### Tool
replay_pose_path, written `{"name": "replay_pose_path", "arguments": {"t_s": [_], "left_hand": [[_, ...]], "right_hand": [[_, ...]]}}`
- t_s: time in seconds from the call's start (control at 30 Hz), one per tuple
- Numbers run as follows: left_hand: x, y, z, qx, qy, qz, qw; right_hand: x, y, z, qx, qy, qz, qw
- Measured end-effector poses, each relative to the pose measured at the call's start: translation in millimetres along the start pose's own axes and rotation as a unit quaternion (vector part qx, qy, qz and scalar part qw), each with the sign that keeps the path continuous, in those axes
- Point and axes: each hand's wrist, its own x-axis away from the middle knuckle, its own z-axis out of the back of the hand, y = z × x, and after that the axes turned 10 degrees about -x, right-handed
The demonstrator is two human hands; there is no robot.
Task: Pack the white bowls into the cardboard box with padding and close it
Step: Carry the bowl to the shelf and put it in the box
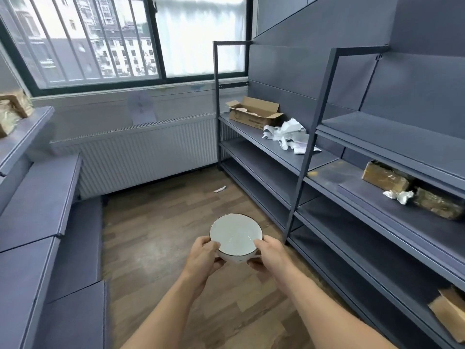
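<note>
Gripping white bowl (236, 235), between both hands (203, 255)

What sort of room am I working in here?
Probably a small stockroom or packing room: grey metal shelving lines both sides, an open cardboard box with crumpled paper sits on one shelf, and wrapped parcels lie on another. Both hands hold a white bowl.

1. One head-worn wide-angle view, looking forward and down.
2. It faces a window (100, 39) across the top of the frame.
3. Both forearms enter from the bottom edge, close to the lens.
4. Shelving (327, 157) recedes along the right side; straight lines bow outward at the frame edges.
</note>
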Motion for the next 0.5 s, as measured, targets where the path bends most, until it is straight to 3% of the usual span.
{"name": "replay_pose_path", "arguments": {"t_s": [0.5], "left_hand": [[-146, 49, -24, -0.012, -0.007, 0.024, 1.000]], "right_hand": [[-148, -43, -13, -0.001, 0.013, -0.017, 1.000]]}}
